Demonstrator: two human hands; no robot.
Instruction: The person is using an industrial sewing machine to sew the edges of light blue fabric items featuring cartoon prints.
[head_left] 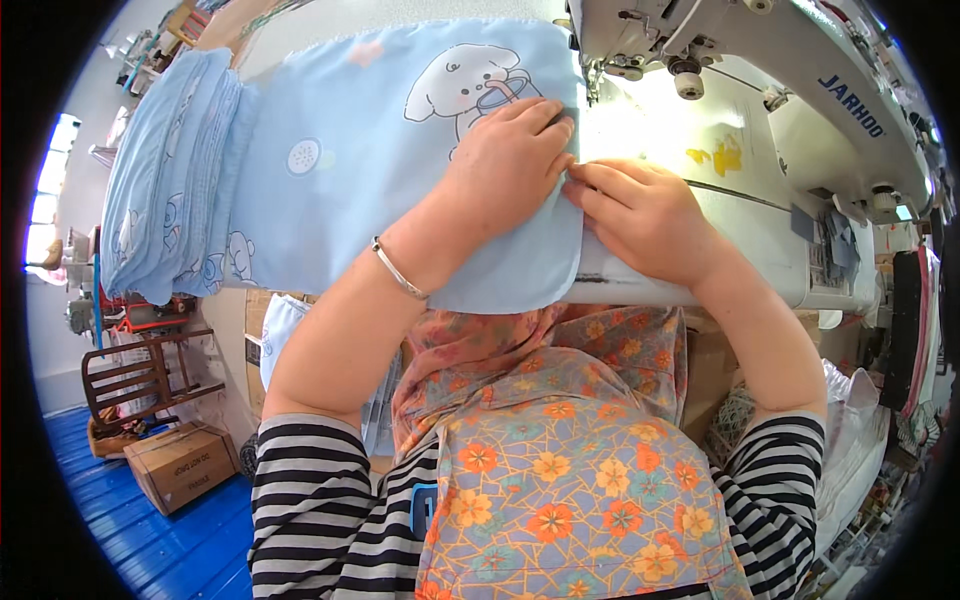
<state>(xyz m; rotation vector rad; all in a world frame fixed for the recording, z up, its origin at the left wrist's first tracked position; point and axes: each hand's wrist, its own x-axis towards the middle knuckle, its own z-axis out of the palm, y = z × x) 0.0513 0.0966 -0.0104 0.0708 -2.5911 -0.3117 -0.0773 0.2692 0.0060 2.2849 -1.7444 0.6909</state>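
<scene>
Head | left hand – palm-down | right hand – angled inward | fingers together on blue fabric, grip unclear

Light-blue fabric panel lies spread mostly flat, print side up, on the pale worktable. Print shows a white floppy-eared cartoon dog at upper right, a pink star and a round dotted white motif. Near right corner is rounded. Left side meets folded blue cloth; any join is unclear.
</scene>
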